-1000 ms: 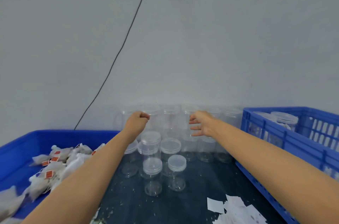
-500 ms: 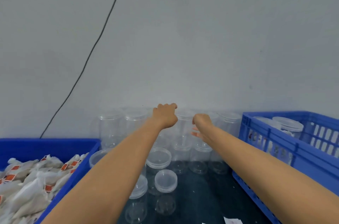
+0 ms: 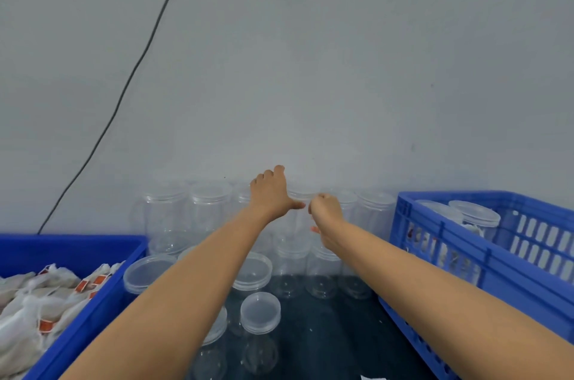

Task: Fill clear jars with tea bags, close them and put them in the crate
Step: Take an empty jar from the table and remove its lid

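below, in the head view, a blue bin (image 3: 93,311) at the left is seen heaped with white tea bags (image 3: 34,305) bearing orange tags, while a slatted blue crate (image 3: 484,258) at the right already holds lidded clear jars (image 3: 472,218), whose contents are blurred behind the slats. between the two, many empty clear jars (image 3: 261,317) are gathered on a dark table (image 3: 335,336), some capped with clear lids, the nearer ones shorter, the tallest row (image 3: 186,218) set against the wall. small pale flecks are scattered on the table, and a scrap of white paper (image 3: 372,377) is cut off by the lower edge. a plain grey wall (image 3: 341,68) fills the upper part, crossed by a thin black cable (image 3: 130,81) running down to the left behind the bin. both bare forearms are stretched out to the back row. the left hand (image 3: 270,196) is laid over the top of a tall back jar (image 3: 301,208), knuckles bent and thumb stretched out to the right along its lid; whether the lid is actually gripped cannot be told. the right hand (image 3: 326,215) is curled just beside it, against the same jar's side, its fingers hidden from the camera, so its hold cannot be told either.
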